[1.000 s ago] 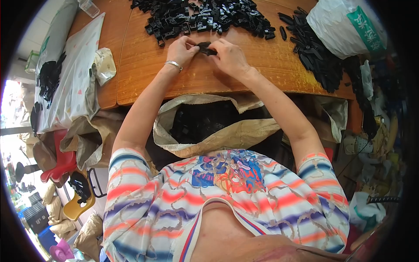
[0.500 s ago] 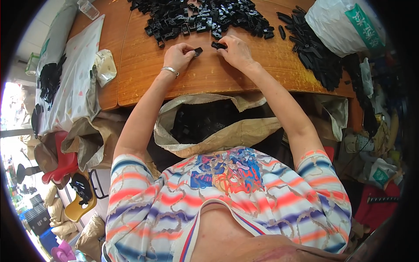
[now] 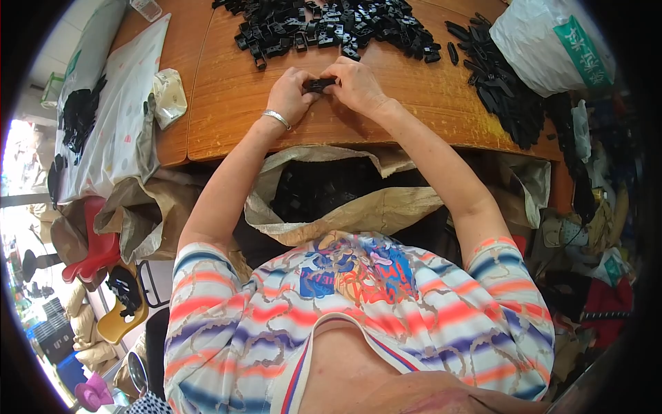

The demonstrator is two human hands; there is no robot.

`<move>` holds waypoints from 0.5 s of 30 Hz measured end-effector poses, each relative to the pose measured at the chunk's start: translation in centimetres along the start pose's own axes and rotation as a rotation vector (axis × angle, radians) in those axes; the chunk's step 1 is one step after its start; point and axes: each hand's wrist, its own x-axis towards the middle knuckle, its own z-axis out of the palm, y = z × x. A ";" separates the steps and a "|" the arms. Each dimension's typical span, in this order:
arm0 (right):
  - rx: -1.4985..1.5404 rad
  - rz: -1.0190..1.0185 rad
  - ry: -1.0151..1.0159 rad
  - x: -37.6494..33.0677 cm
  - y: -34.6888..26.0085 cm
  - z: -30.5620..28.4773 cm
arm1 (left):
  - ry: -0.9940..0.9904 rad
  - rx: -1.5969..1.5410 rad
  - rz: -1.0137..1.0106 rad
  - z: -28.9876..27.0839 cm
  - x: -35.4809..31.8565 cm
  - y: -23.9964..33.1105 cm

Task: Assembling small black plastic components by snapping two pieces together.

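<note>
While both hands (image 3: 290,95) pinch a black piece (image 3: 319,85), ends seemingly covered, dark heap (image 3: 338,31) beyond, sack (image 3: 376,208) below

Workshop, heaped black parts (image 3: 276,34), open sack (image 3: 386,205)

Room is left on the near brown wooden tabletop (image 3: 231,110); beyond, passage is blocked by heaped black plastic parts (image 3: 331,33), rightward by slender black pieces (image 3: 505,103) and a rounded white plastic bag (image 3: 534,52).

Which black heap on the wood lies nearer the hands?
The chunky-piece heap, just beyond left hand and right hand; the slender-piece heap lies farther right.
</note>
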 end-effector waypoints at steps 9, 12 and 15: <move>-0.210 -0.043 -0.112 0.5 -0.5 -0.2 | -0.084 -0.360 -0.129 -1.4 0.5 -0.9; -0.185 -0.066 -0.056 -0.5 -0.6 0.6 | -0.063 -0.097 -0.143 -0.6 0.9 -1.1; -0.154 -0.080 0.031 -1.5 0.8 0.5 | -0.047 0.013 -0.035 0.2 1.6 0.5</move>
